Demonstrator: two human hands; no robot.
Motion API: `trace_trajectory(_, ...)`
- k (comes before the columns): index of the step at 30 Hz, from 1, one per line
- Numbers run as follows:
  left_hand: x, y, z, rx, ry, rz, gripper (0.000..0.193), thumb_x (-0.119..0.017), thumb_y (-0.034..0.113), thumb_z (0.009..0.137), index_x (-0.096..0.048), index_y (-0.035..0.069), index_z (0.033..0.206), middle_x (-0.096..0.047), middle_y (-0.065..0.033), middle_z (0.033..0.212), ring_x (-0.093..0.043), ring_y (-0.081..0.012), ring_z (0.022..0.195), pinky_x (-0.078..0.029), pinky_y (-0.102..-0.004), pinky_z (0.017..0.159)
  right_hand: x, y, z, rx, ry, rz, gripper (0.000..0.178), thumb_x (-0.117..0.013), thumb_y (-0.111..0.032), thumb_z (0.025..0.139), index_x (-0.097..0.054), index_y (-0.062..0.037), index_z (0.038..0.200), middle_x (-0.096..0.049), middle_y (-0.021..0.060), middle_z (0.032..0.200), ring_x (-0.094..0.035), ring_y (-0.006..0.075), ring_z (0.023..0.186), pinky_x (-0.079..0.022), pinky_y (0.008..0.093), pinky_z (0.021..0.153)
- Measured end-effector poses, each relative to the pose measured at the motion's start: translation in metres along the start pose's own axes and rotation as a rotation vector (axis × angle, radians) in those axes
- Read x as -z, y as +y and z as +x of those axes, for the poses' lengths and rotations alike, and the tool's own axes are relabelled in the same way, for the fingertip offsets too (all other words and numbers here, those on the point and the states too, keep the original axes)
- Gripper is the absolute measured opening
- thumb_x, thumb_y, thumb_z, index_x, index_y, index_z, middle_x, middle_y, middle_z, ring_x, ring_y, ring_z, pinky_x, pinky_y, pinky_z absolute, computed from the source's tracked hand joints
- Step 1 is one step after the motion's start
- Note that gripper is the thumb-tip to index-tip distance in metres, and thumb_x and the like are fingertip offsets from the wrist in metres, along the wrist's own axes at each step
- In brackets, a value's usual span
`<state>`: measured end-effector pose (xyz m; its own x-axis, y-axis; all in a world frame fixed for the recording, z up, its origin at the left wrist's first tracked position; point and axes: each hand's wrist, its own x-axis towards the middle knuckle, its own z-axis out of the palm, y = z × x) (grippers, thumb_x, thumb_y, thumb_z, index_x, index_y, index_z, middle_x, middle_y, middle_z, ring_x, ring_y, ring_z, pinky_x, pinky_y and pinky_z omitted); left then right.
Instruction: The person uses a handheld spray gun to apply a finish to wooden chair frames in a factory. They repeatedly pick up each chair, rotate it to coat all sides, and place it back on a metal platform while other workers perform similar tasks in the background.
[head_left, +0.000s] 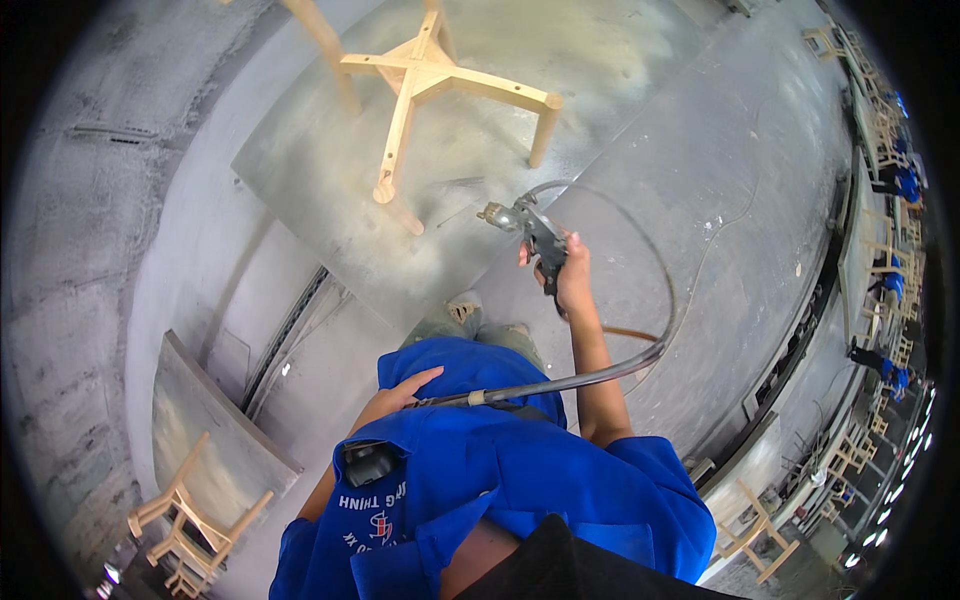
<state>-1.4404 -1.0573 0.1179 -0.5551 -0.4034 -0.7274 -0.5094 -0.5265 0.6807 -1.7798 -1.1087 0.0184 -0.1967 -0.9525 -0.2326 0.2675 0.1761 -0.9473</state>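
My right hand is wrapped round the handle of a dark spray gun. The gun's metal nozzle end points left, toward the foot of a pale wooden chair frame at the top of the view. That frame shows a cross-shaped brace and several legs; part of it is cut off by the upper edge. From the gun a grey hose loops right and comes back across my waist. My left hand rests at the front of my blue shirt beside the hose, fingers stretched out, holding nothing visible.
A grey, spray-stained panel lies beneath the chair frame. More wooden frames stand at lower left and lower right. Beyond a dark rail on the right, people in blue work among rows of chair frames.
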Motion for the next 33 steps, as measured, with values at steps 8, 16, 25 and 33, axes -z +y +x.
trace_trajectory(8, -0.001, -0.016, 0.001, 0.119, 0.012, 0.056, 0.063, -0.064, 0.015, 0.094, -0.043, 0.016, 0.153, -0.063, -0.011, 0.127, -0.062, -0.0156, 0.105, -0.046, -0.0273, 0.094, -0.014, 0.093, 0.017, -0.485, 0.104, 0.436, 0.082, -0.018, -0.075, 0.097, -0.058, -0.0045, 0.101, -0.066, 0.0138, 0.079, -0.065, 0.0206, 0.069, -0.038, 0.0263, 0.042)
trace_trajectory(16, 0.007, -0.006, 0.027, 0.194, 0.088, 0.144, 0.067, -0.07, 0.008, 0.09, -0.045, 0.015, 0.151, -0.067, -0.0134, 0.122, -0.064, -0.014, 0.099, -0.049, -0.027, 0.089, 0.003, 0.219, 0.057, -0.652, 0.408, 0.289, 0.069, -0.029, -0.066, 0.101, -0.062, -0.0046, 0.099, -0.065, 0.0101, 0.069, -0.064, 0.0203, 0.056, -0.037, 0.0287, 0.04)
trace_trajectory(25, 0.057, 0.004, 0.079, 0.093, 0.094, 0.359, 0.053, -0.065, 0.013, 0.094, -0.051, 0.018, 0.145, -0.069, -0.0146, 0.123, -0.07, -0.0307, 0.102, -0.052, -0.0354, 0.087, -0.015, 0.24, 0.156, -0.704, 0.492, 0.452, 0.076, -0.023, -0.073, 0.097, -0.06, -0.0058, 0.094, -0.064, 0.0089, 0.068, -0.063, 0.0224, 0.055, -0.038, 0.0305, 0.041)
trace_trajectory(33, 0.063, 0.012, 0.103, 0.011, 0.169, 0.272, 0.05, -0.064, 0.026, 0.097, -0.051, 0.018, 0.144, -0.071, -0.0195, 0.098, -0.07, -0.0341, 0.083, -0.053, -0.0368, 0.076, -0.075, 0.238, 0.262, -0.39, 0.301, 1.026, 0.08, -0.014, -0.073, 0.097, -0.058, -0.0068, 0.105, -0.063, 0.0103, 0.077, -0.06, 0.0225, 0.071, -0.037, 0.0282, 0.043)
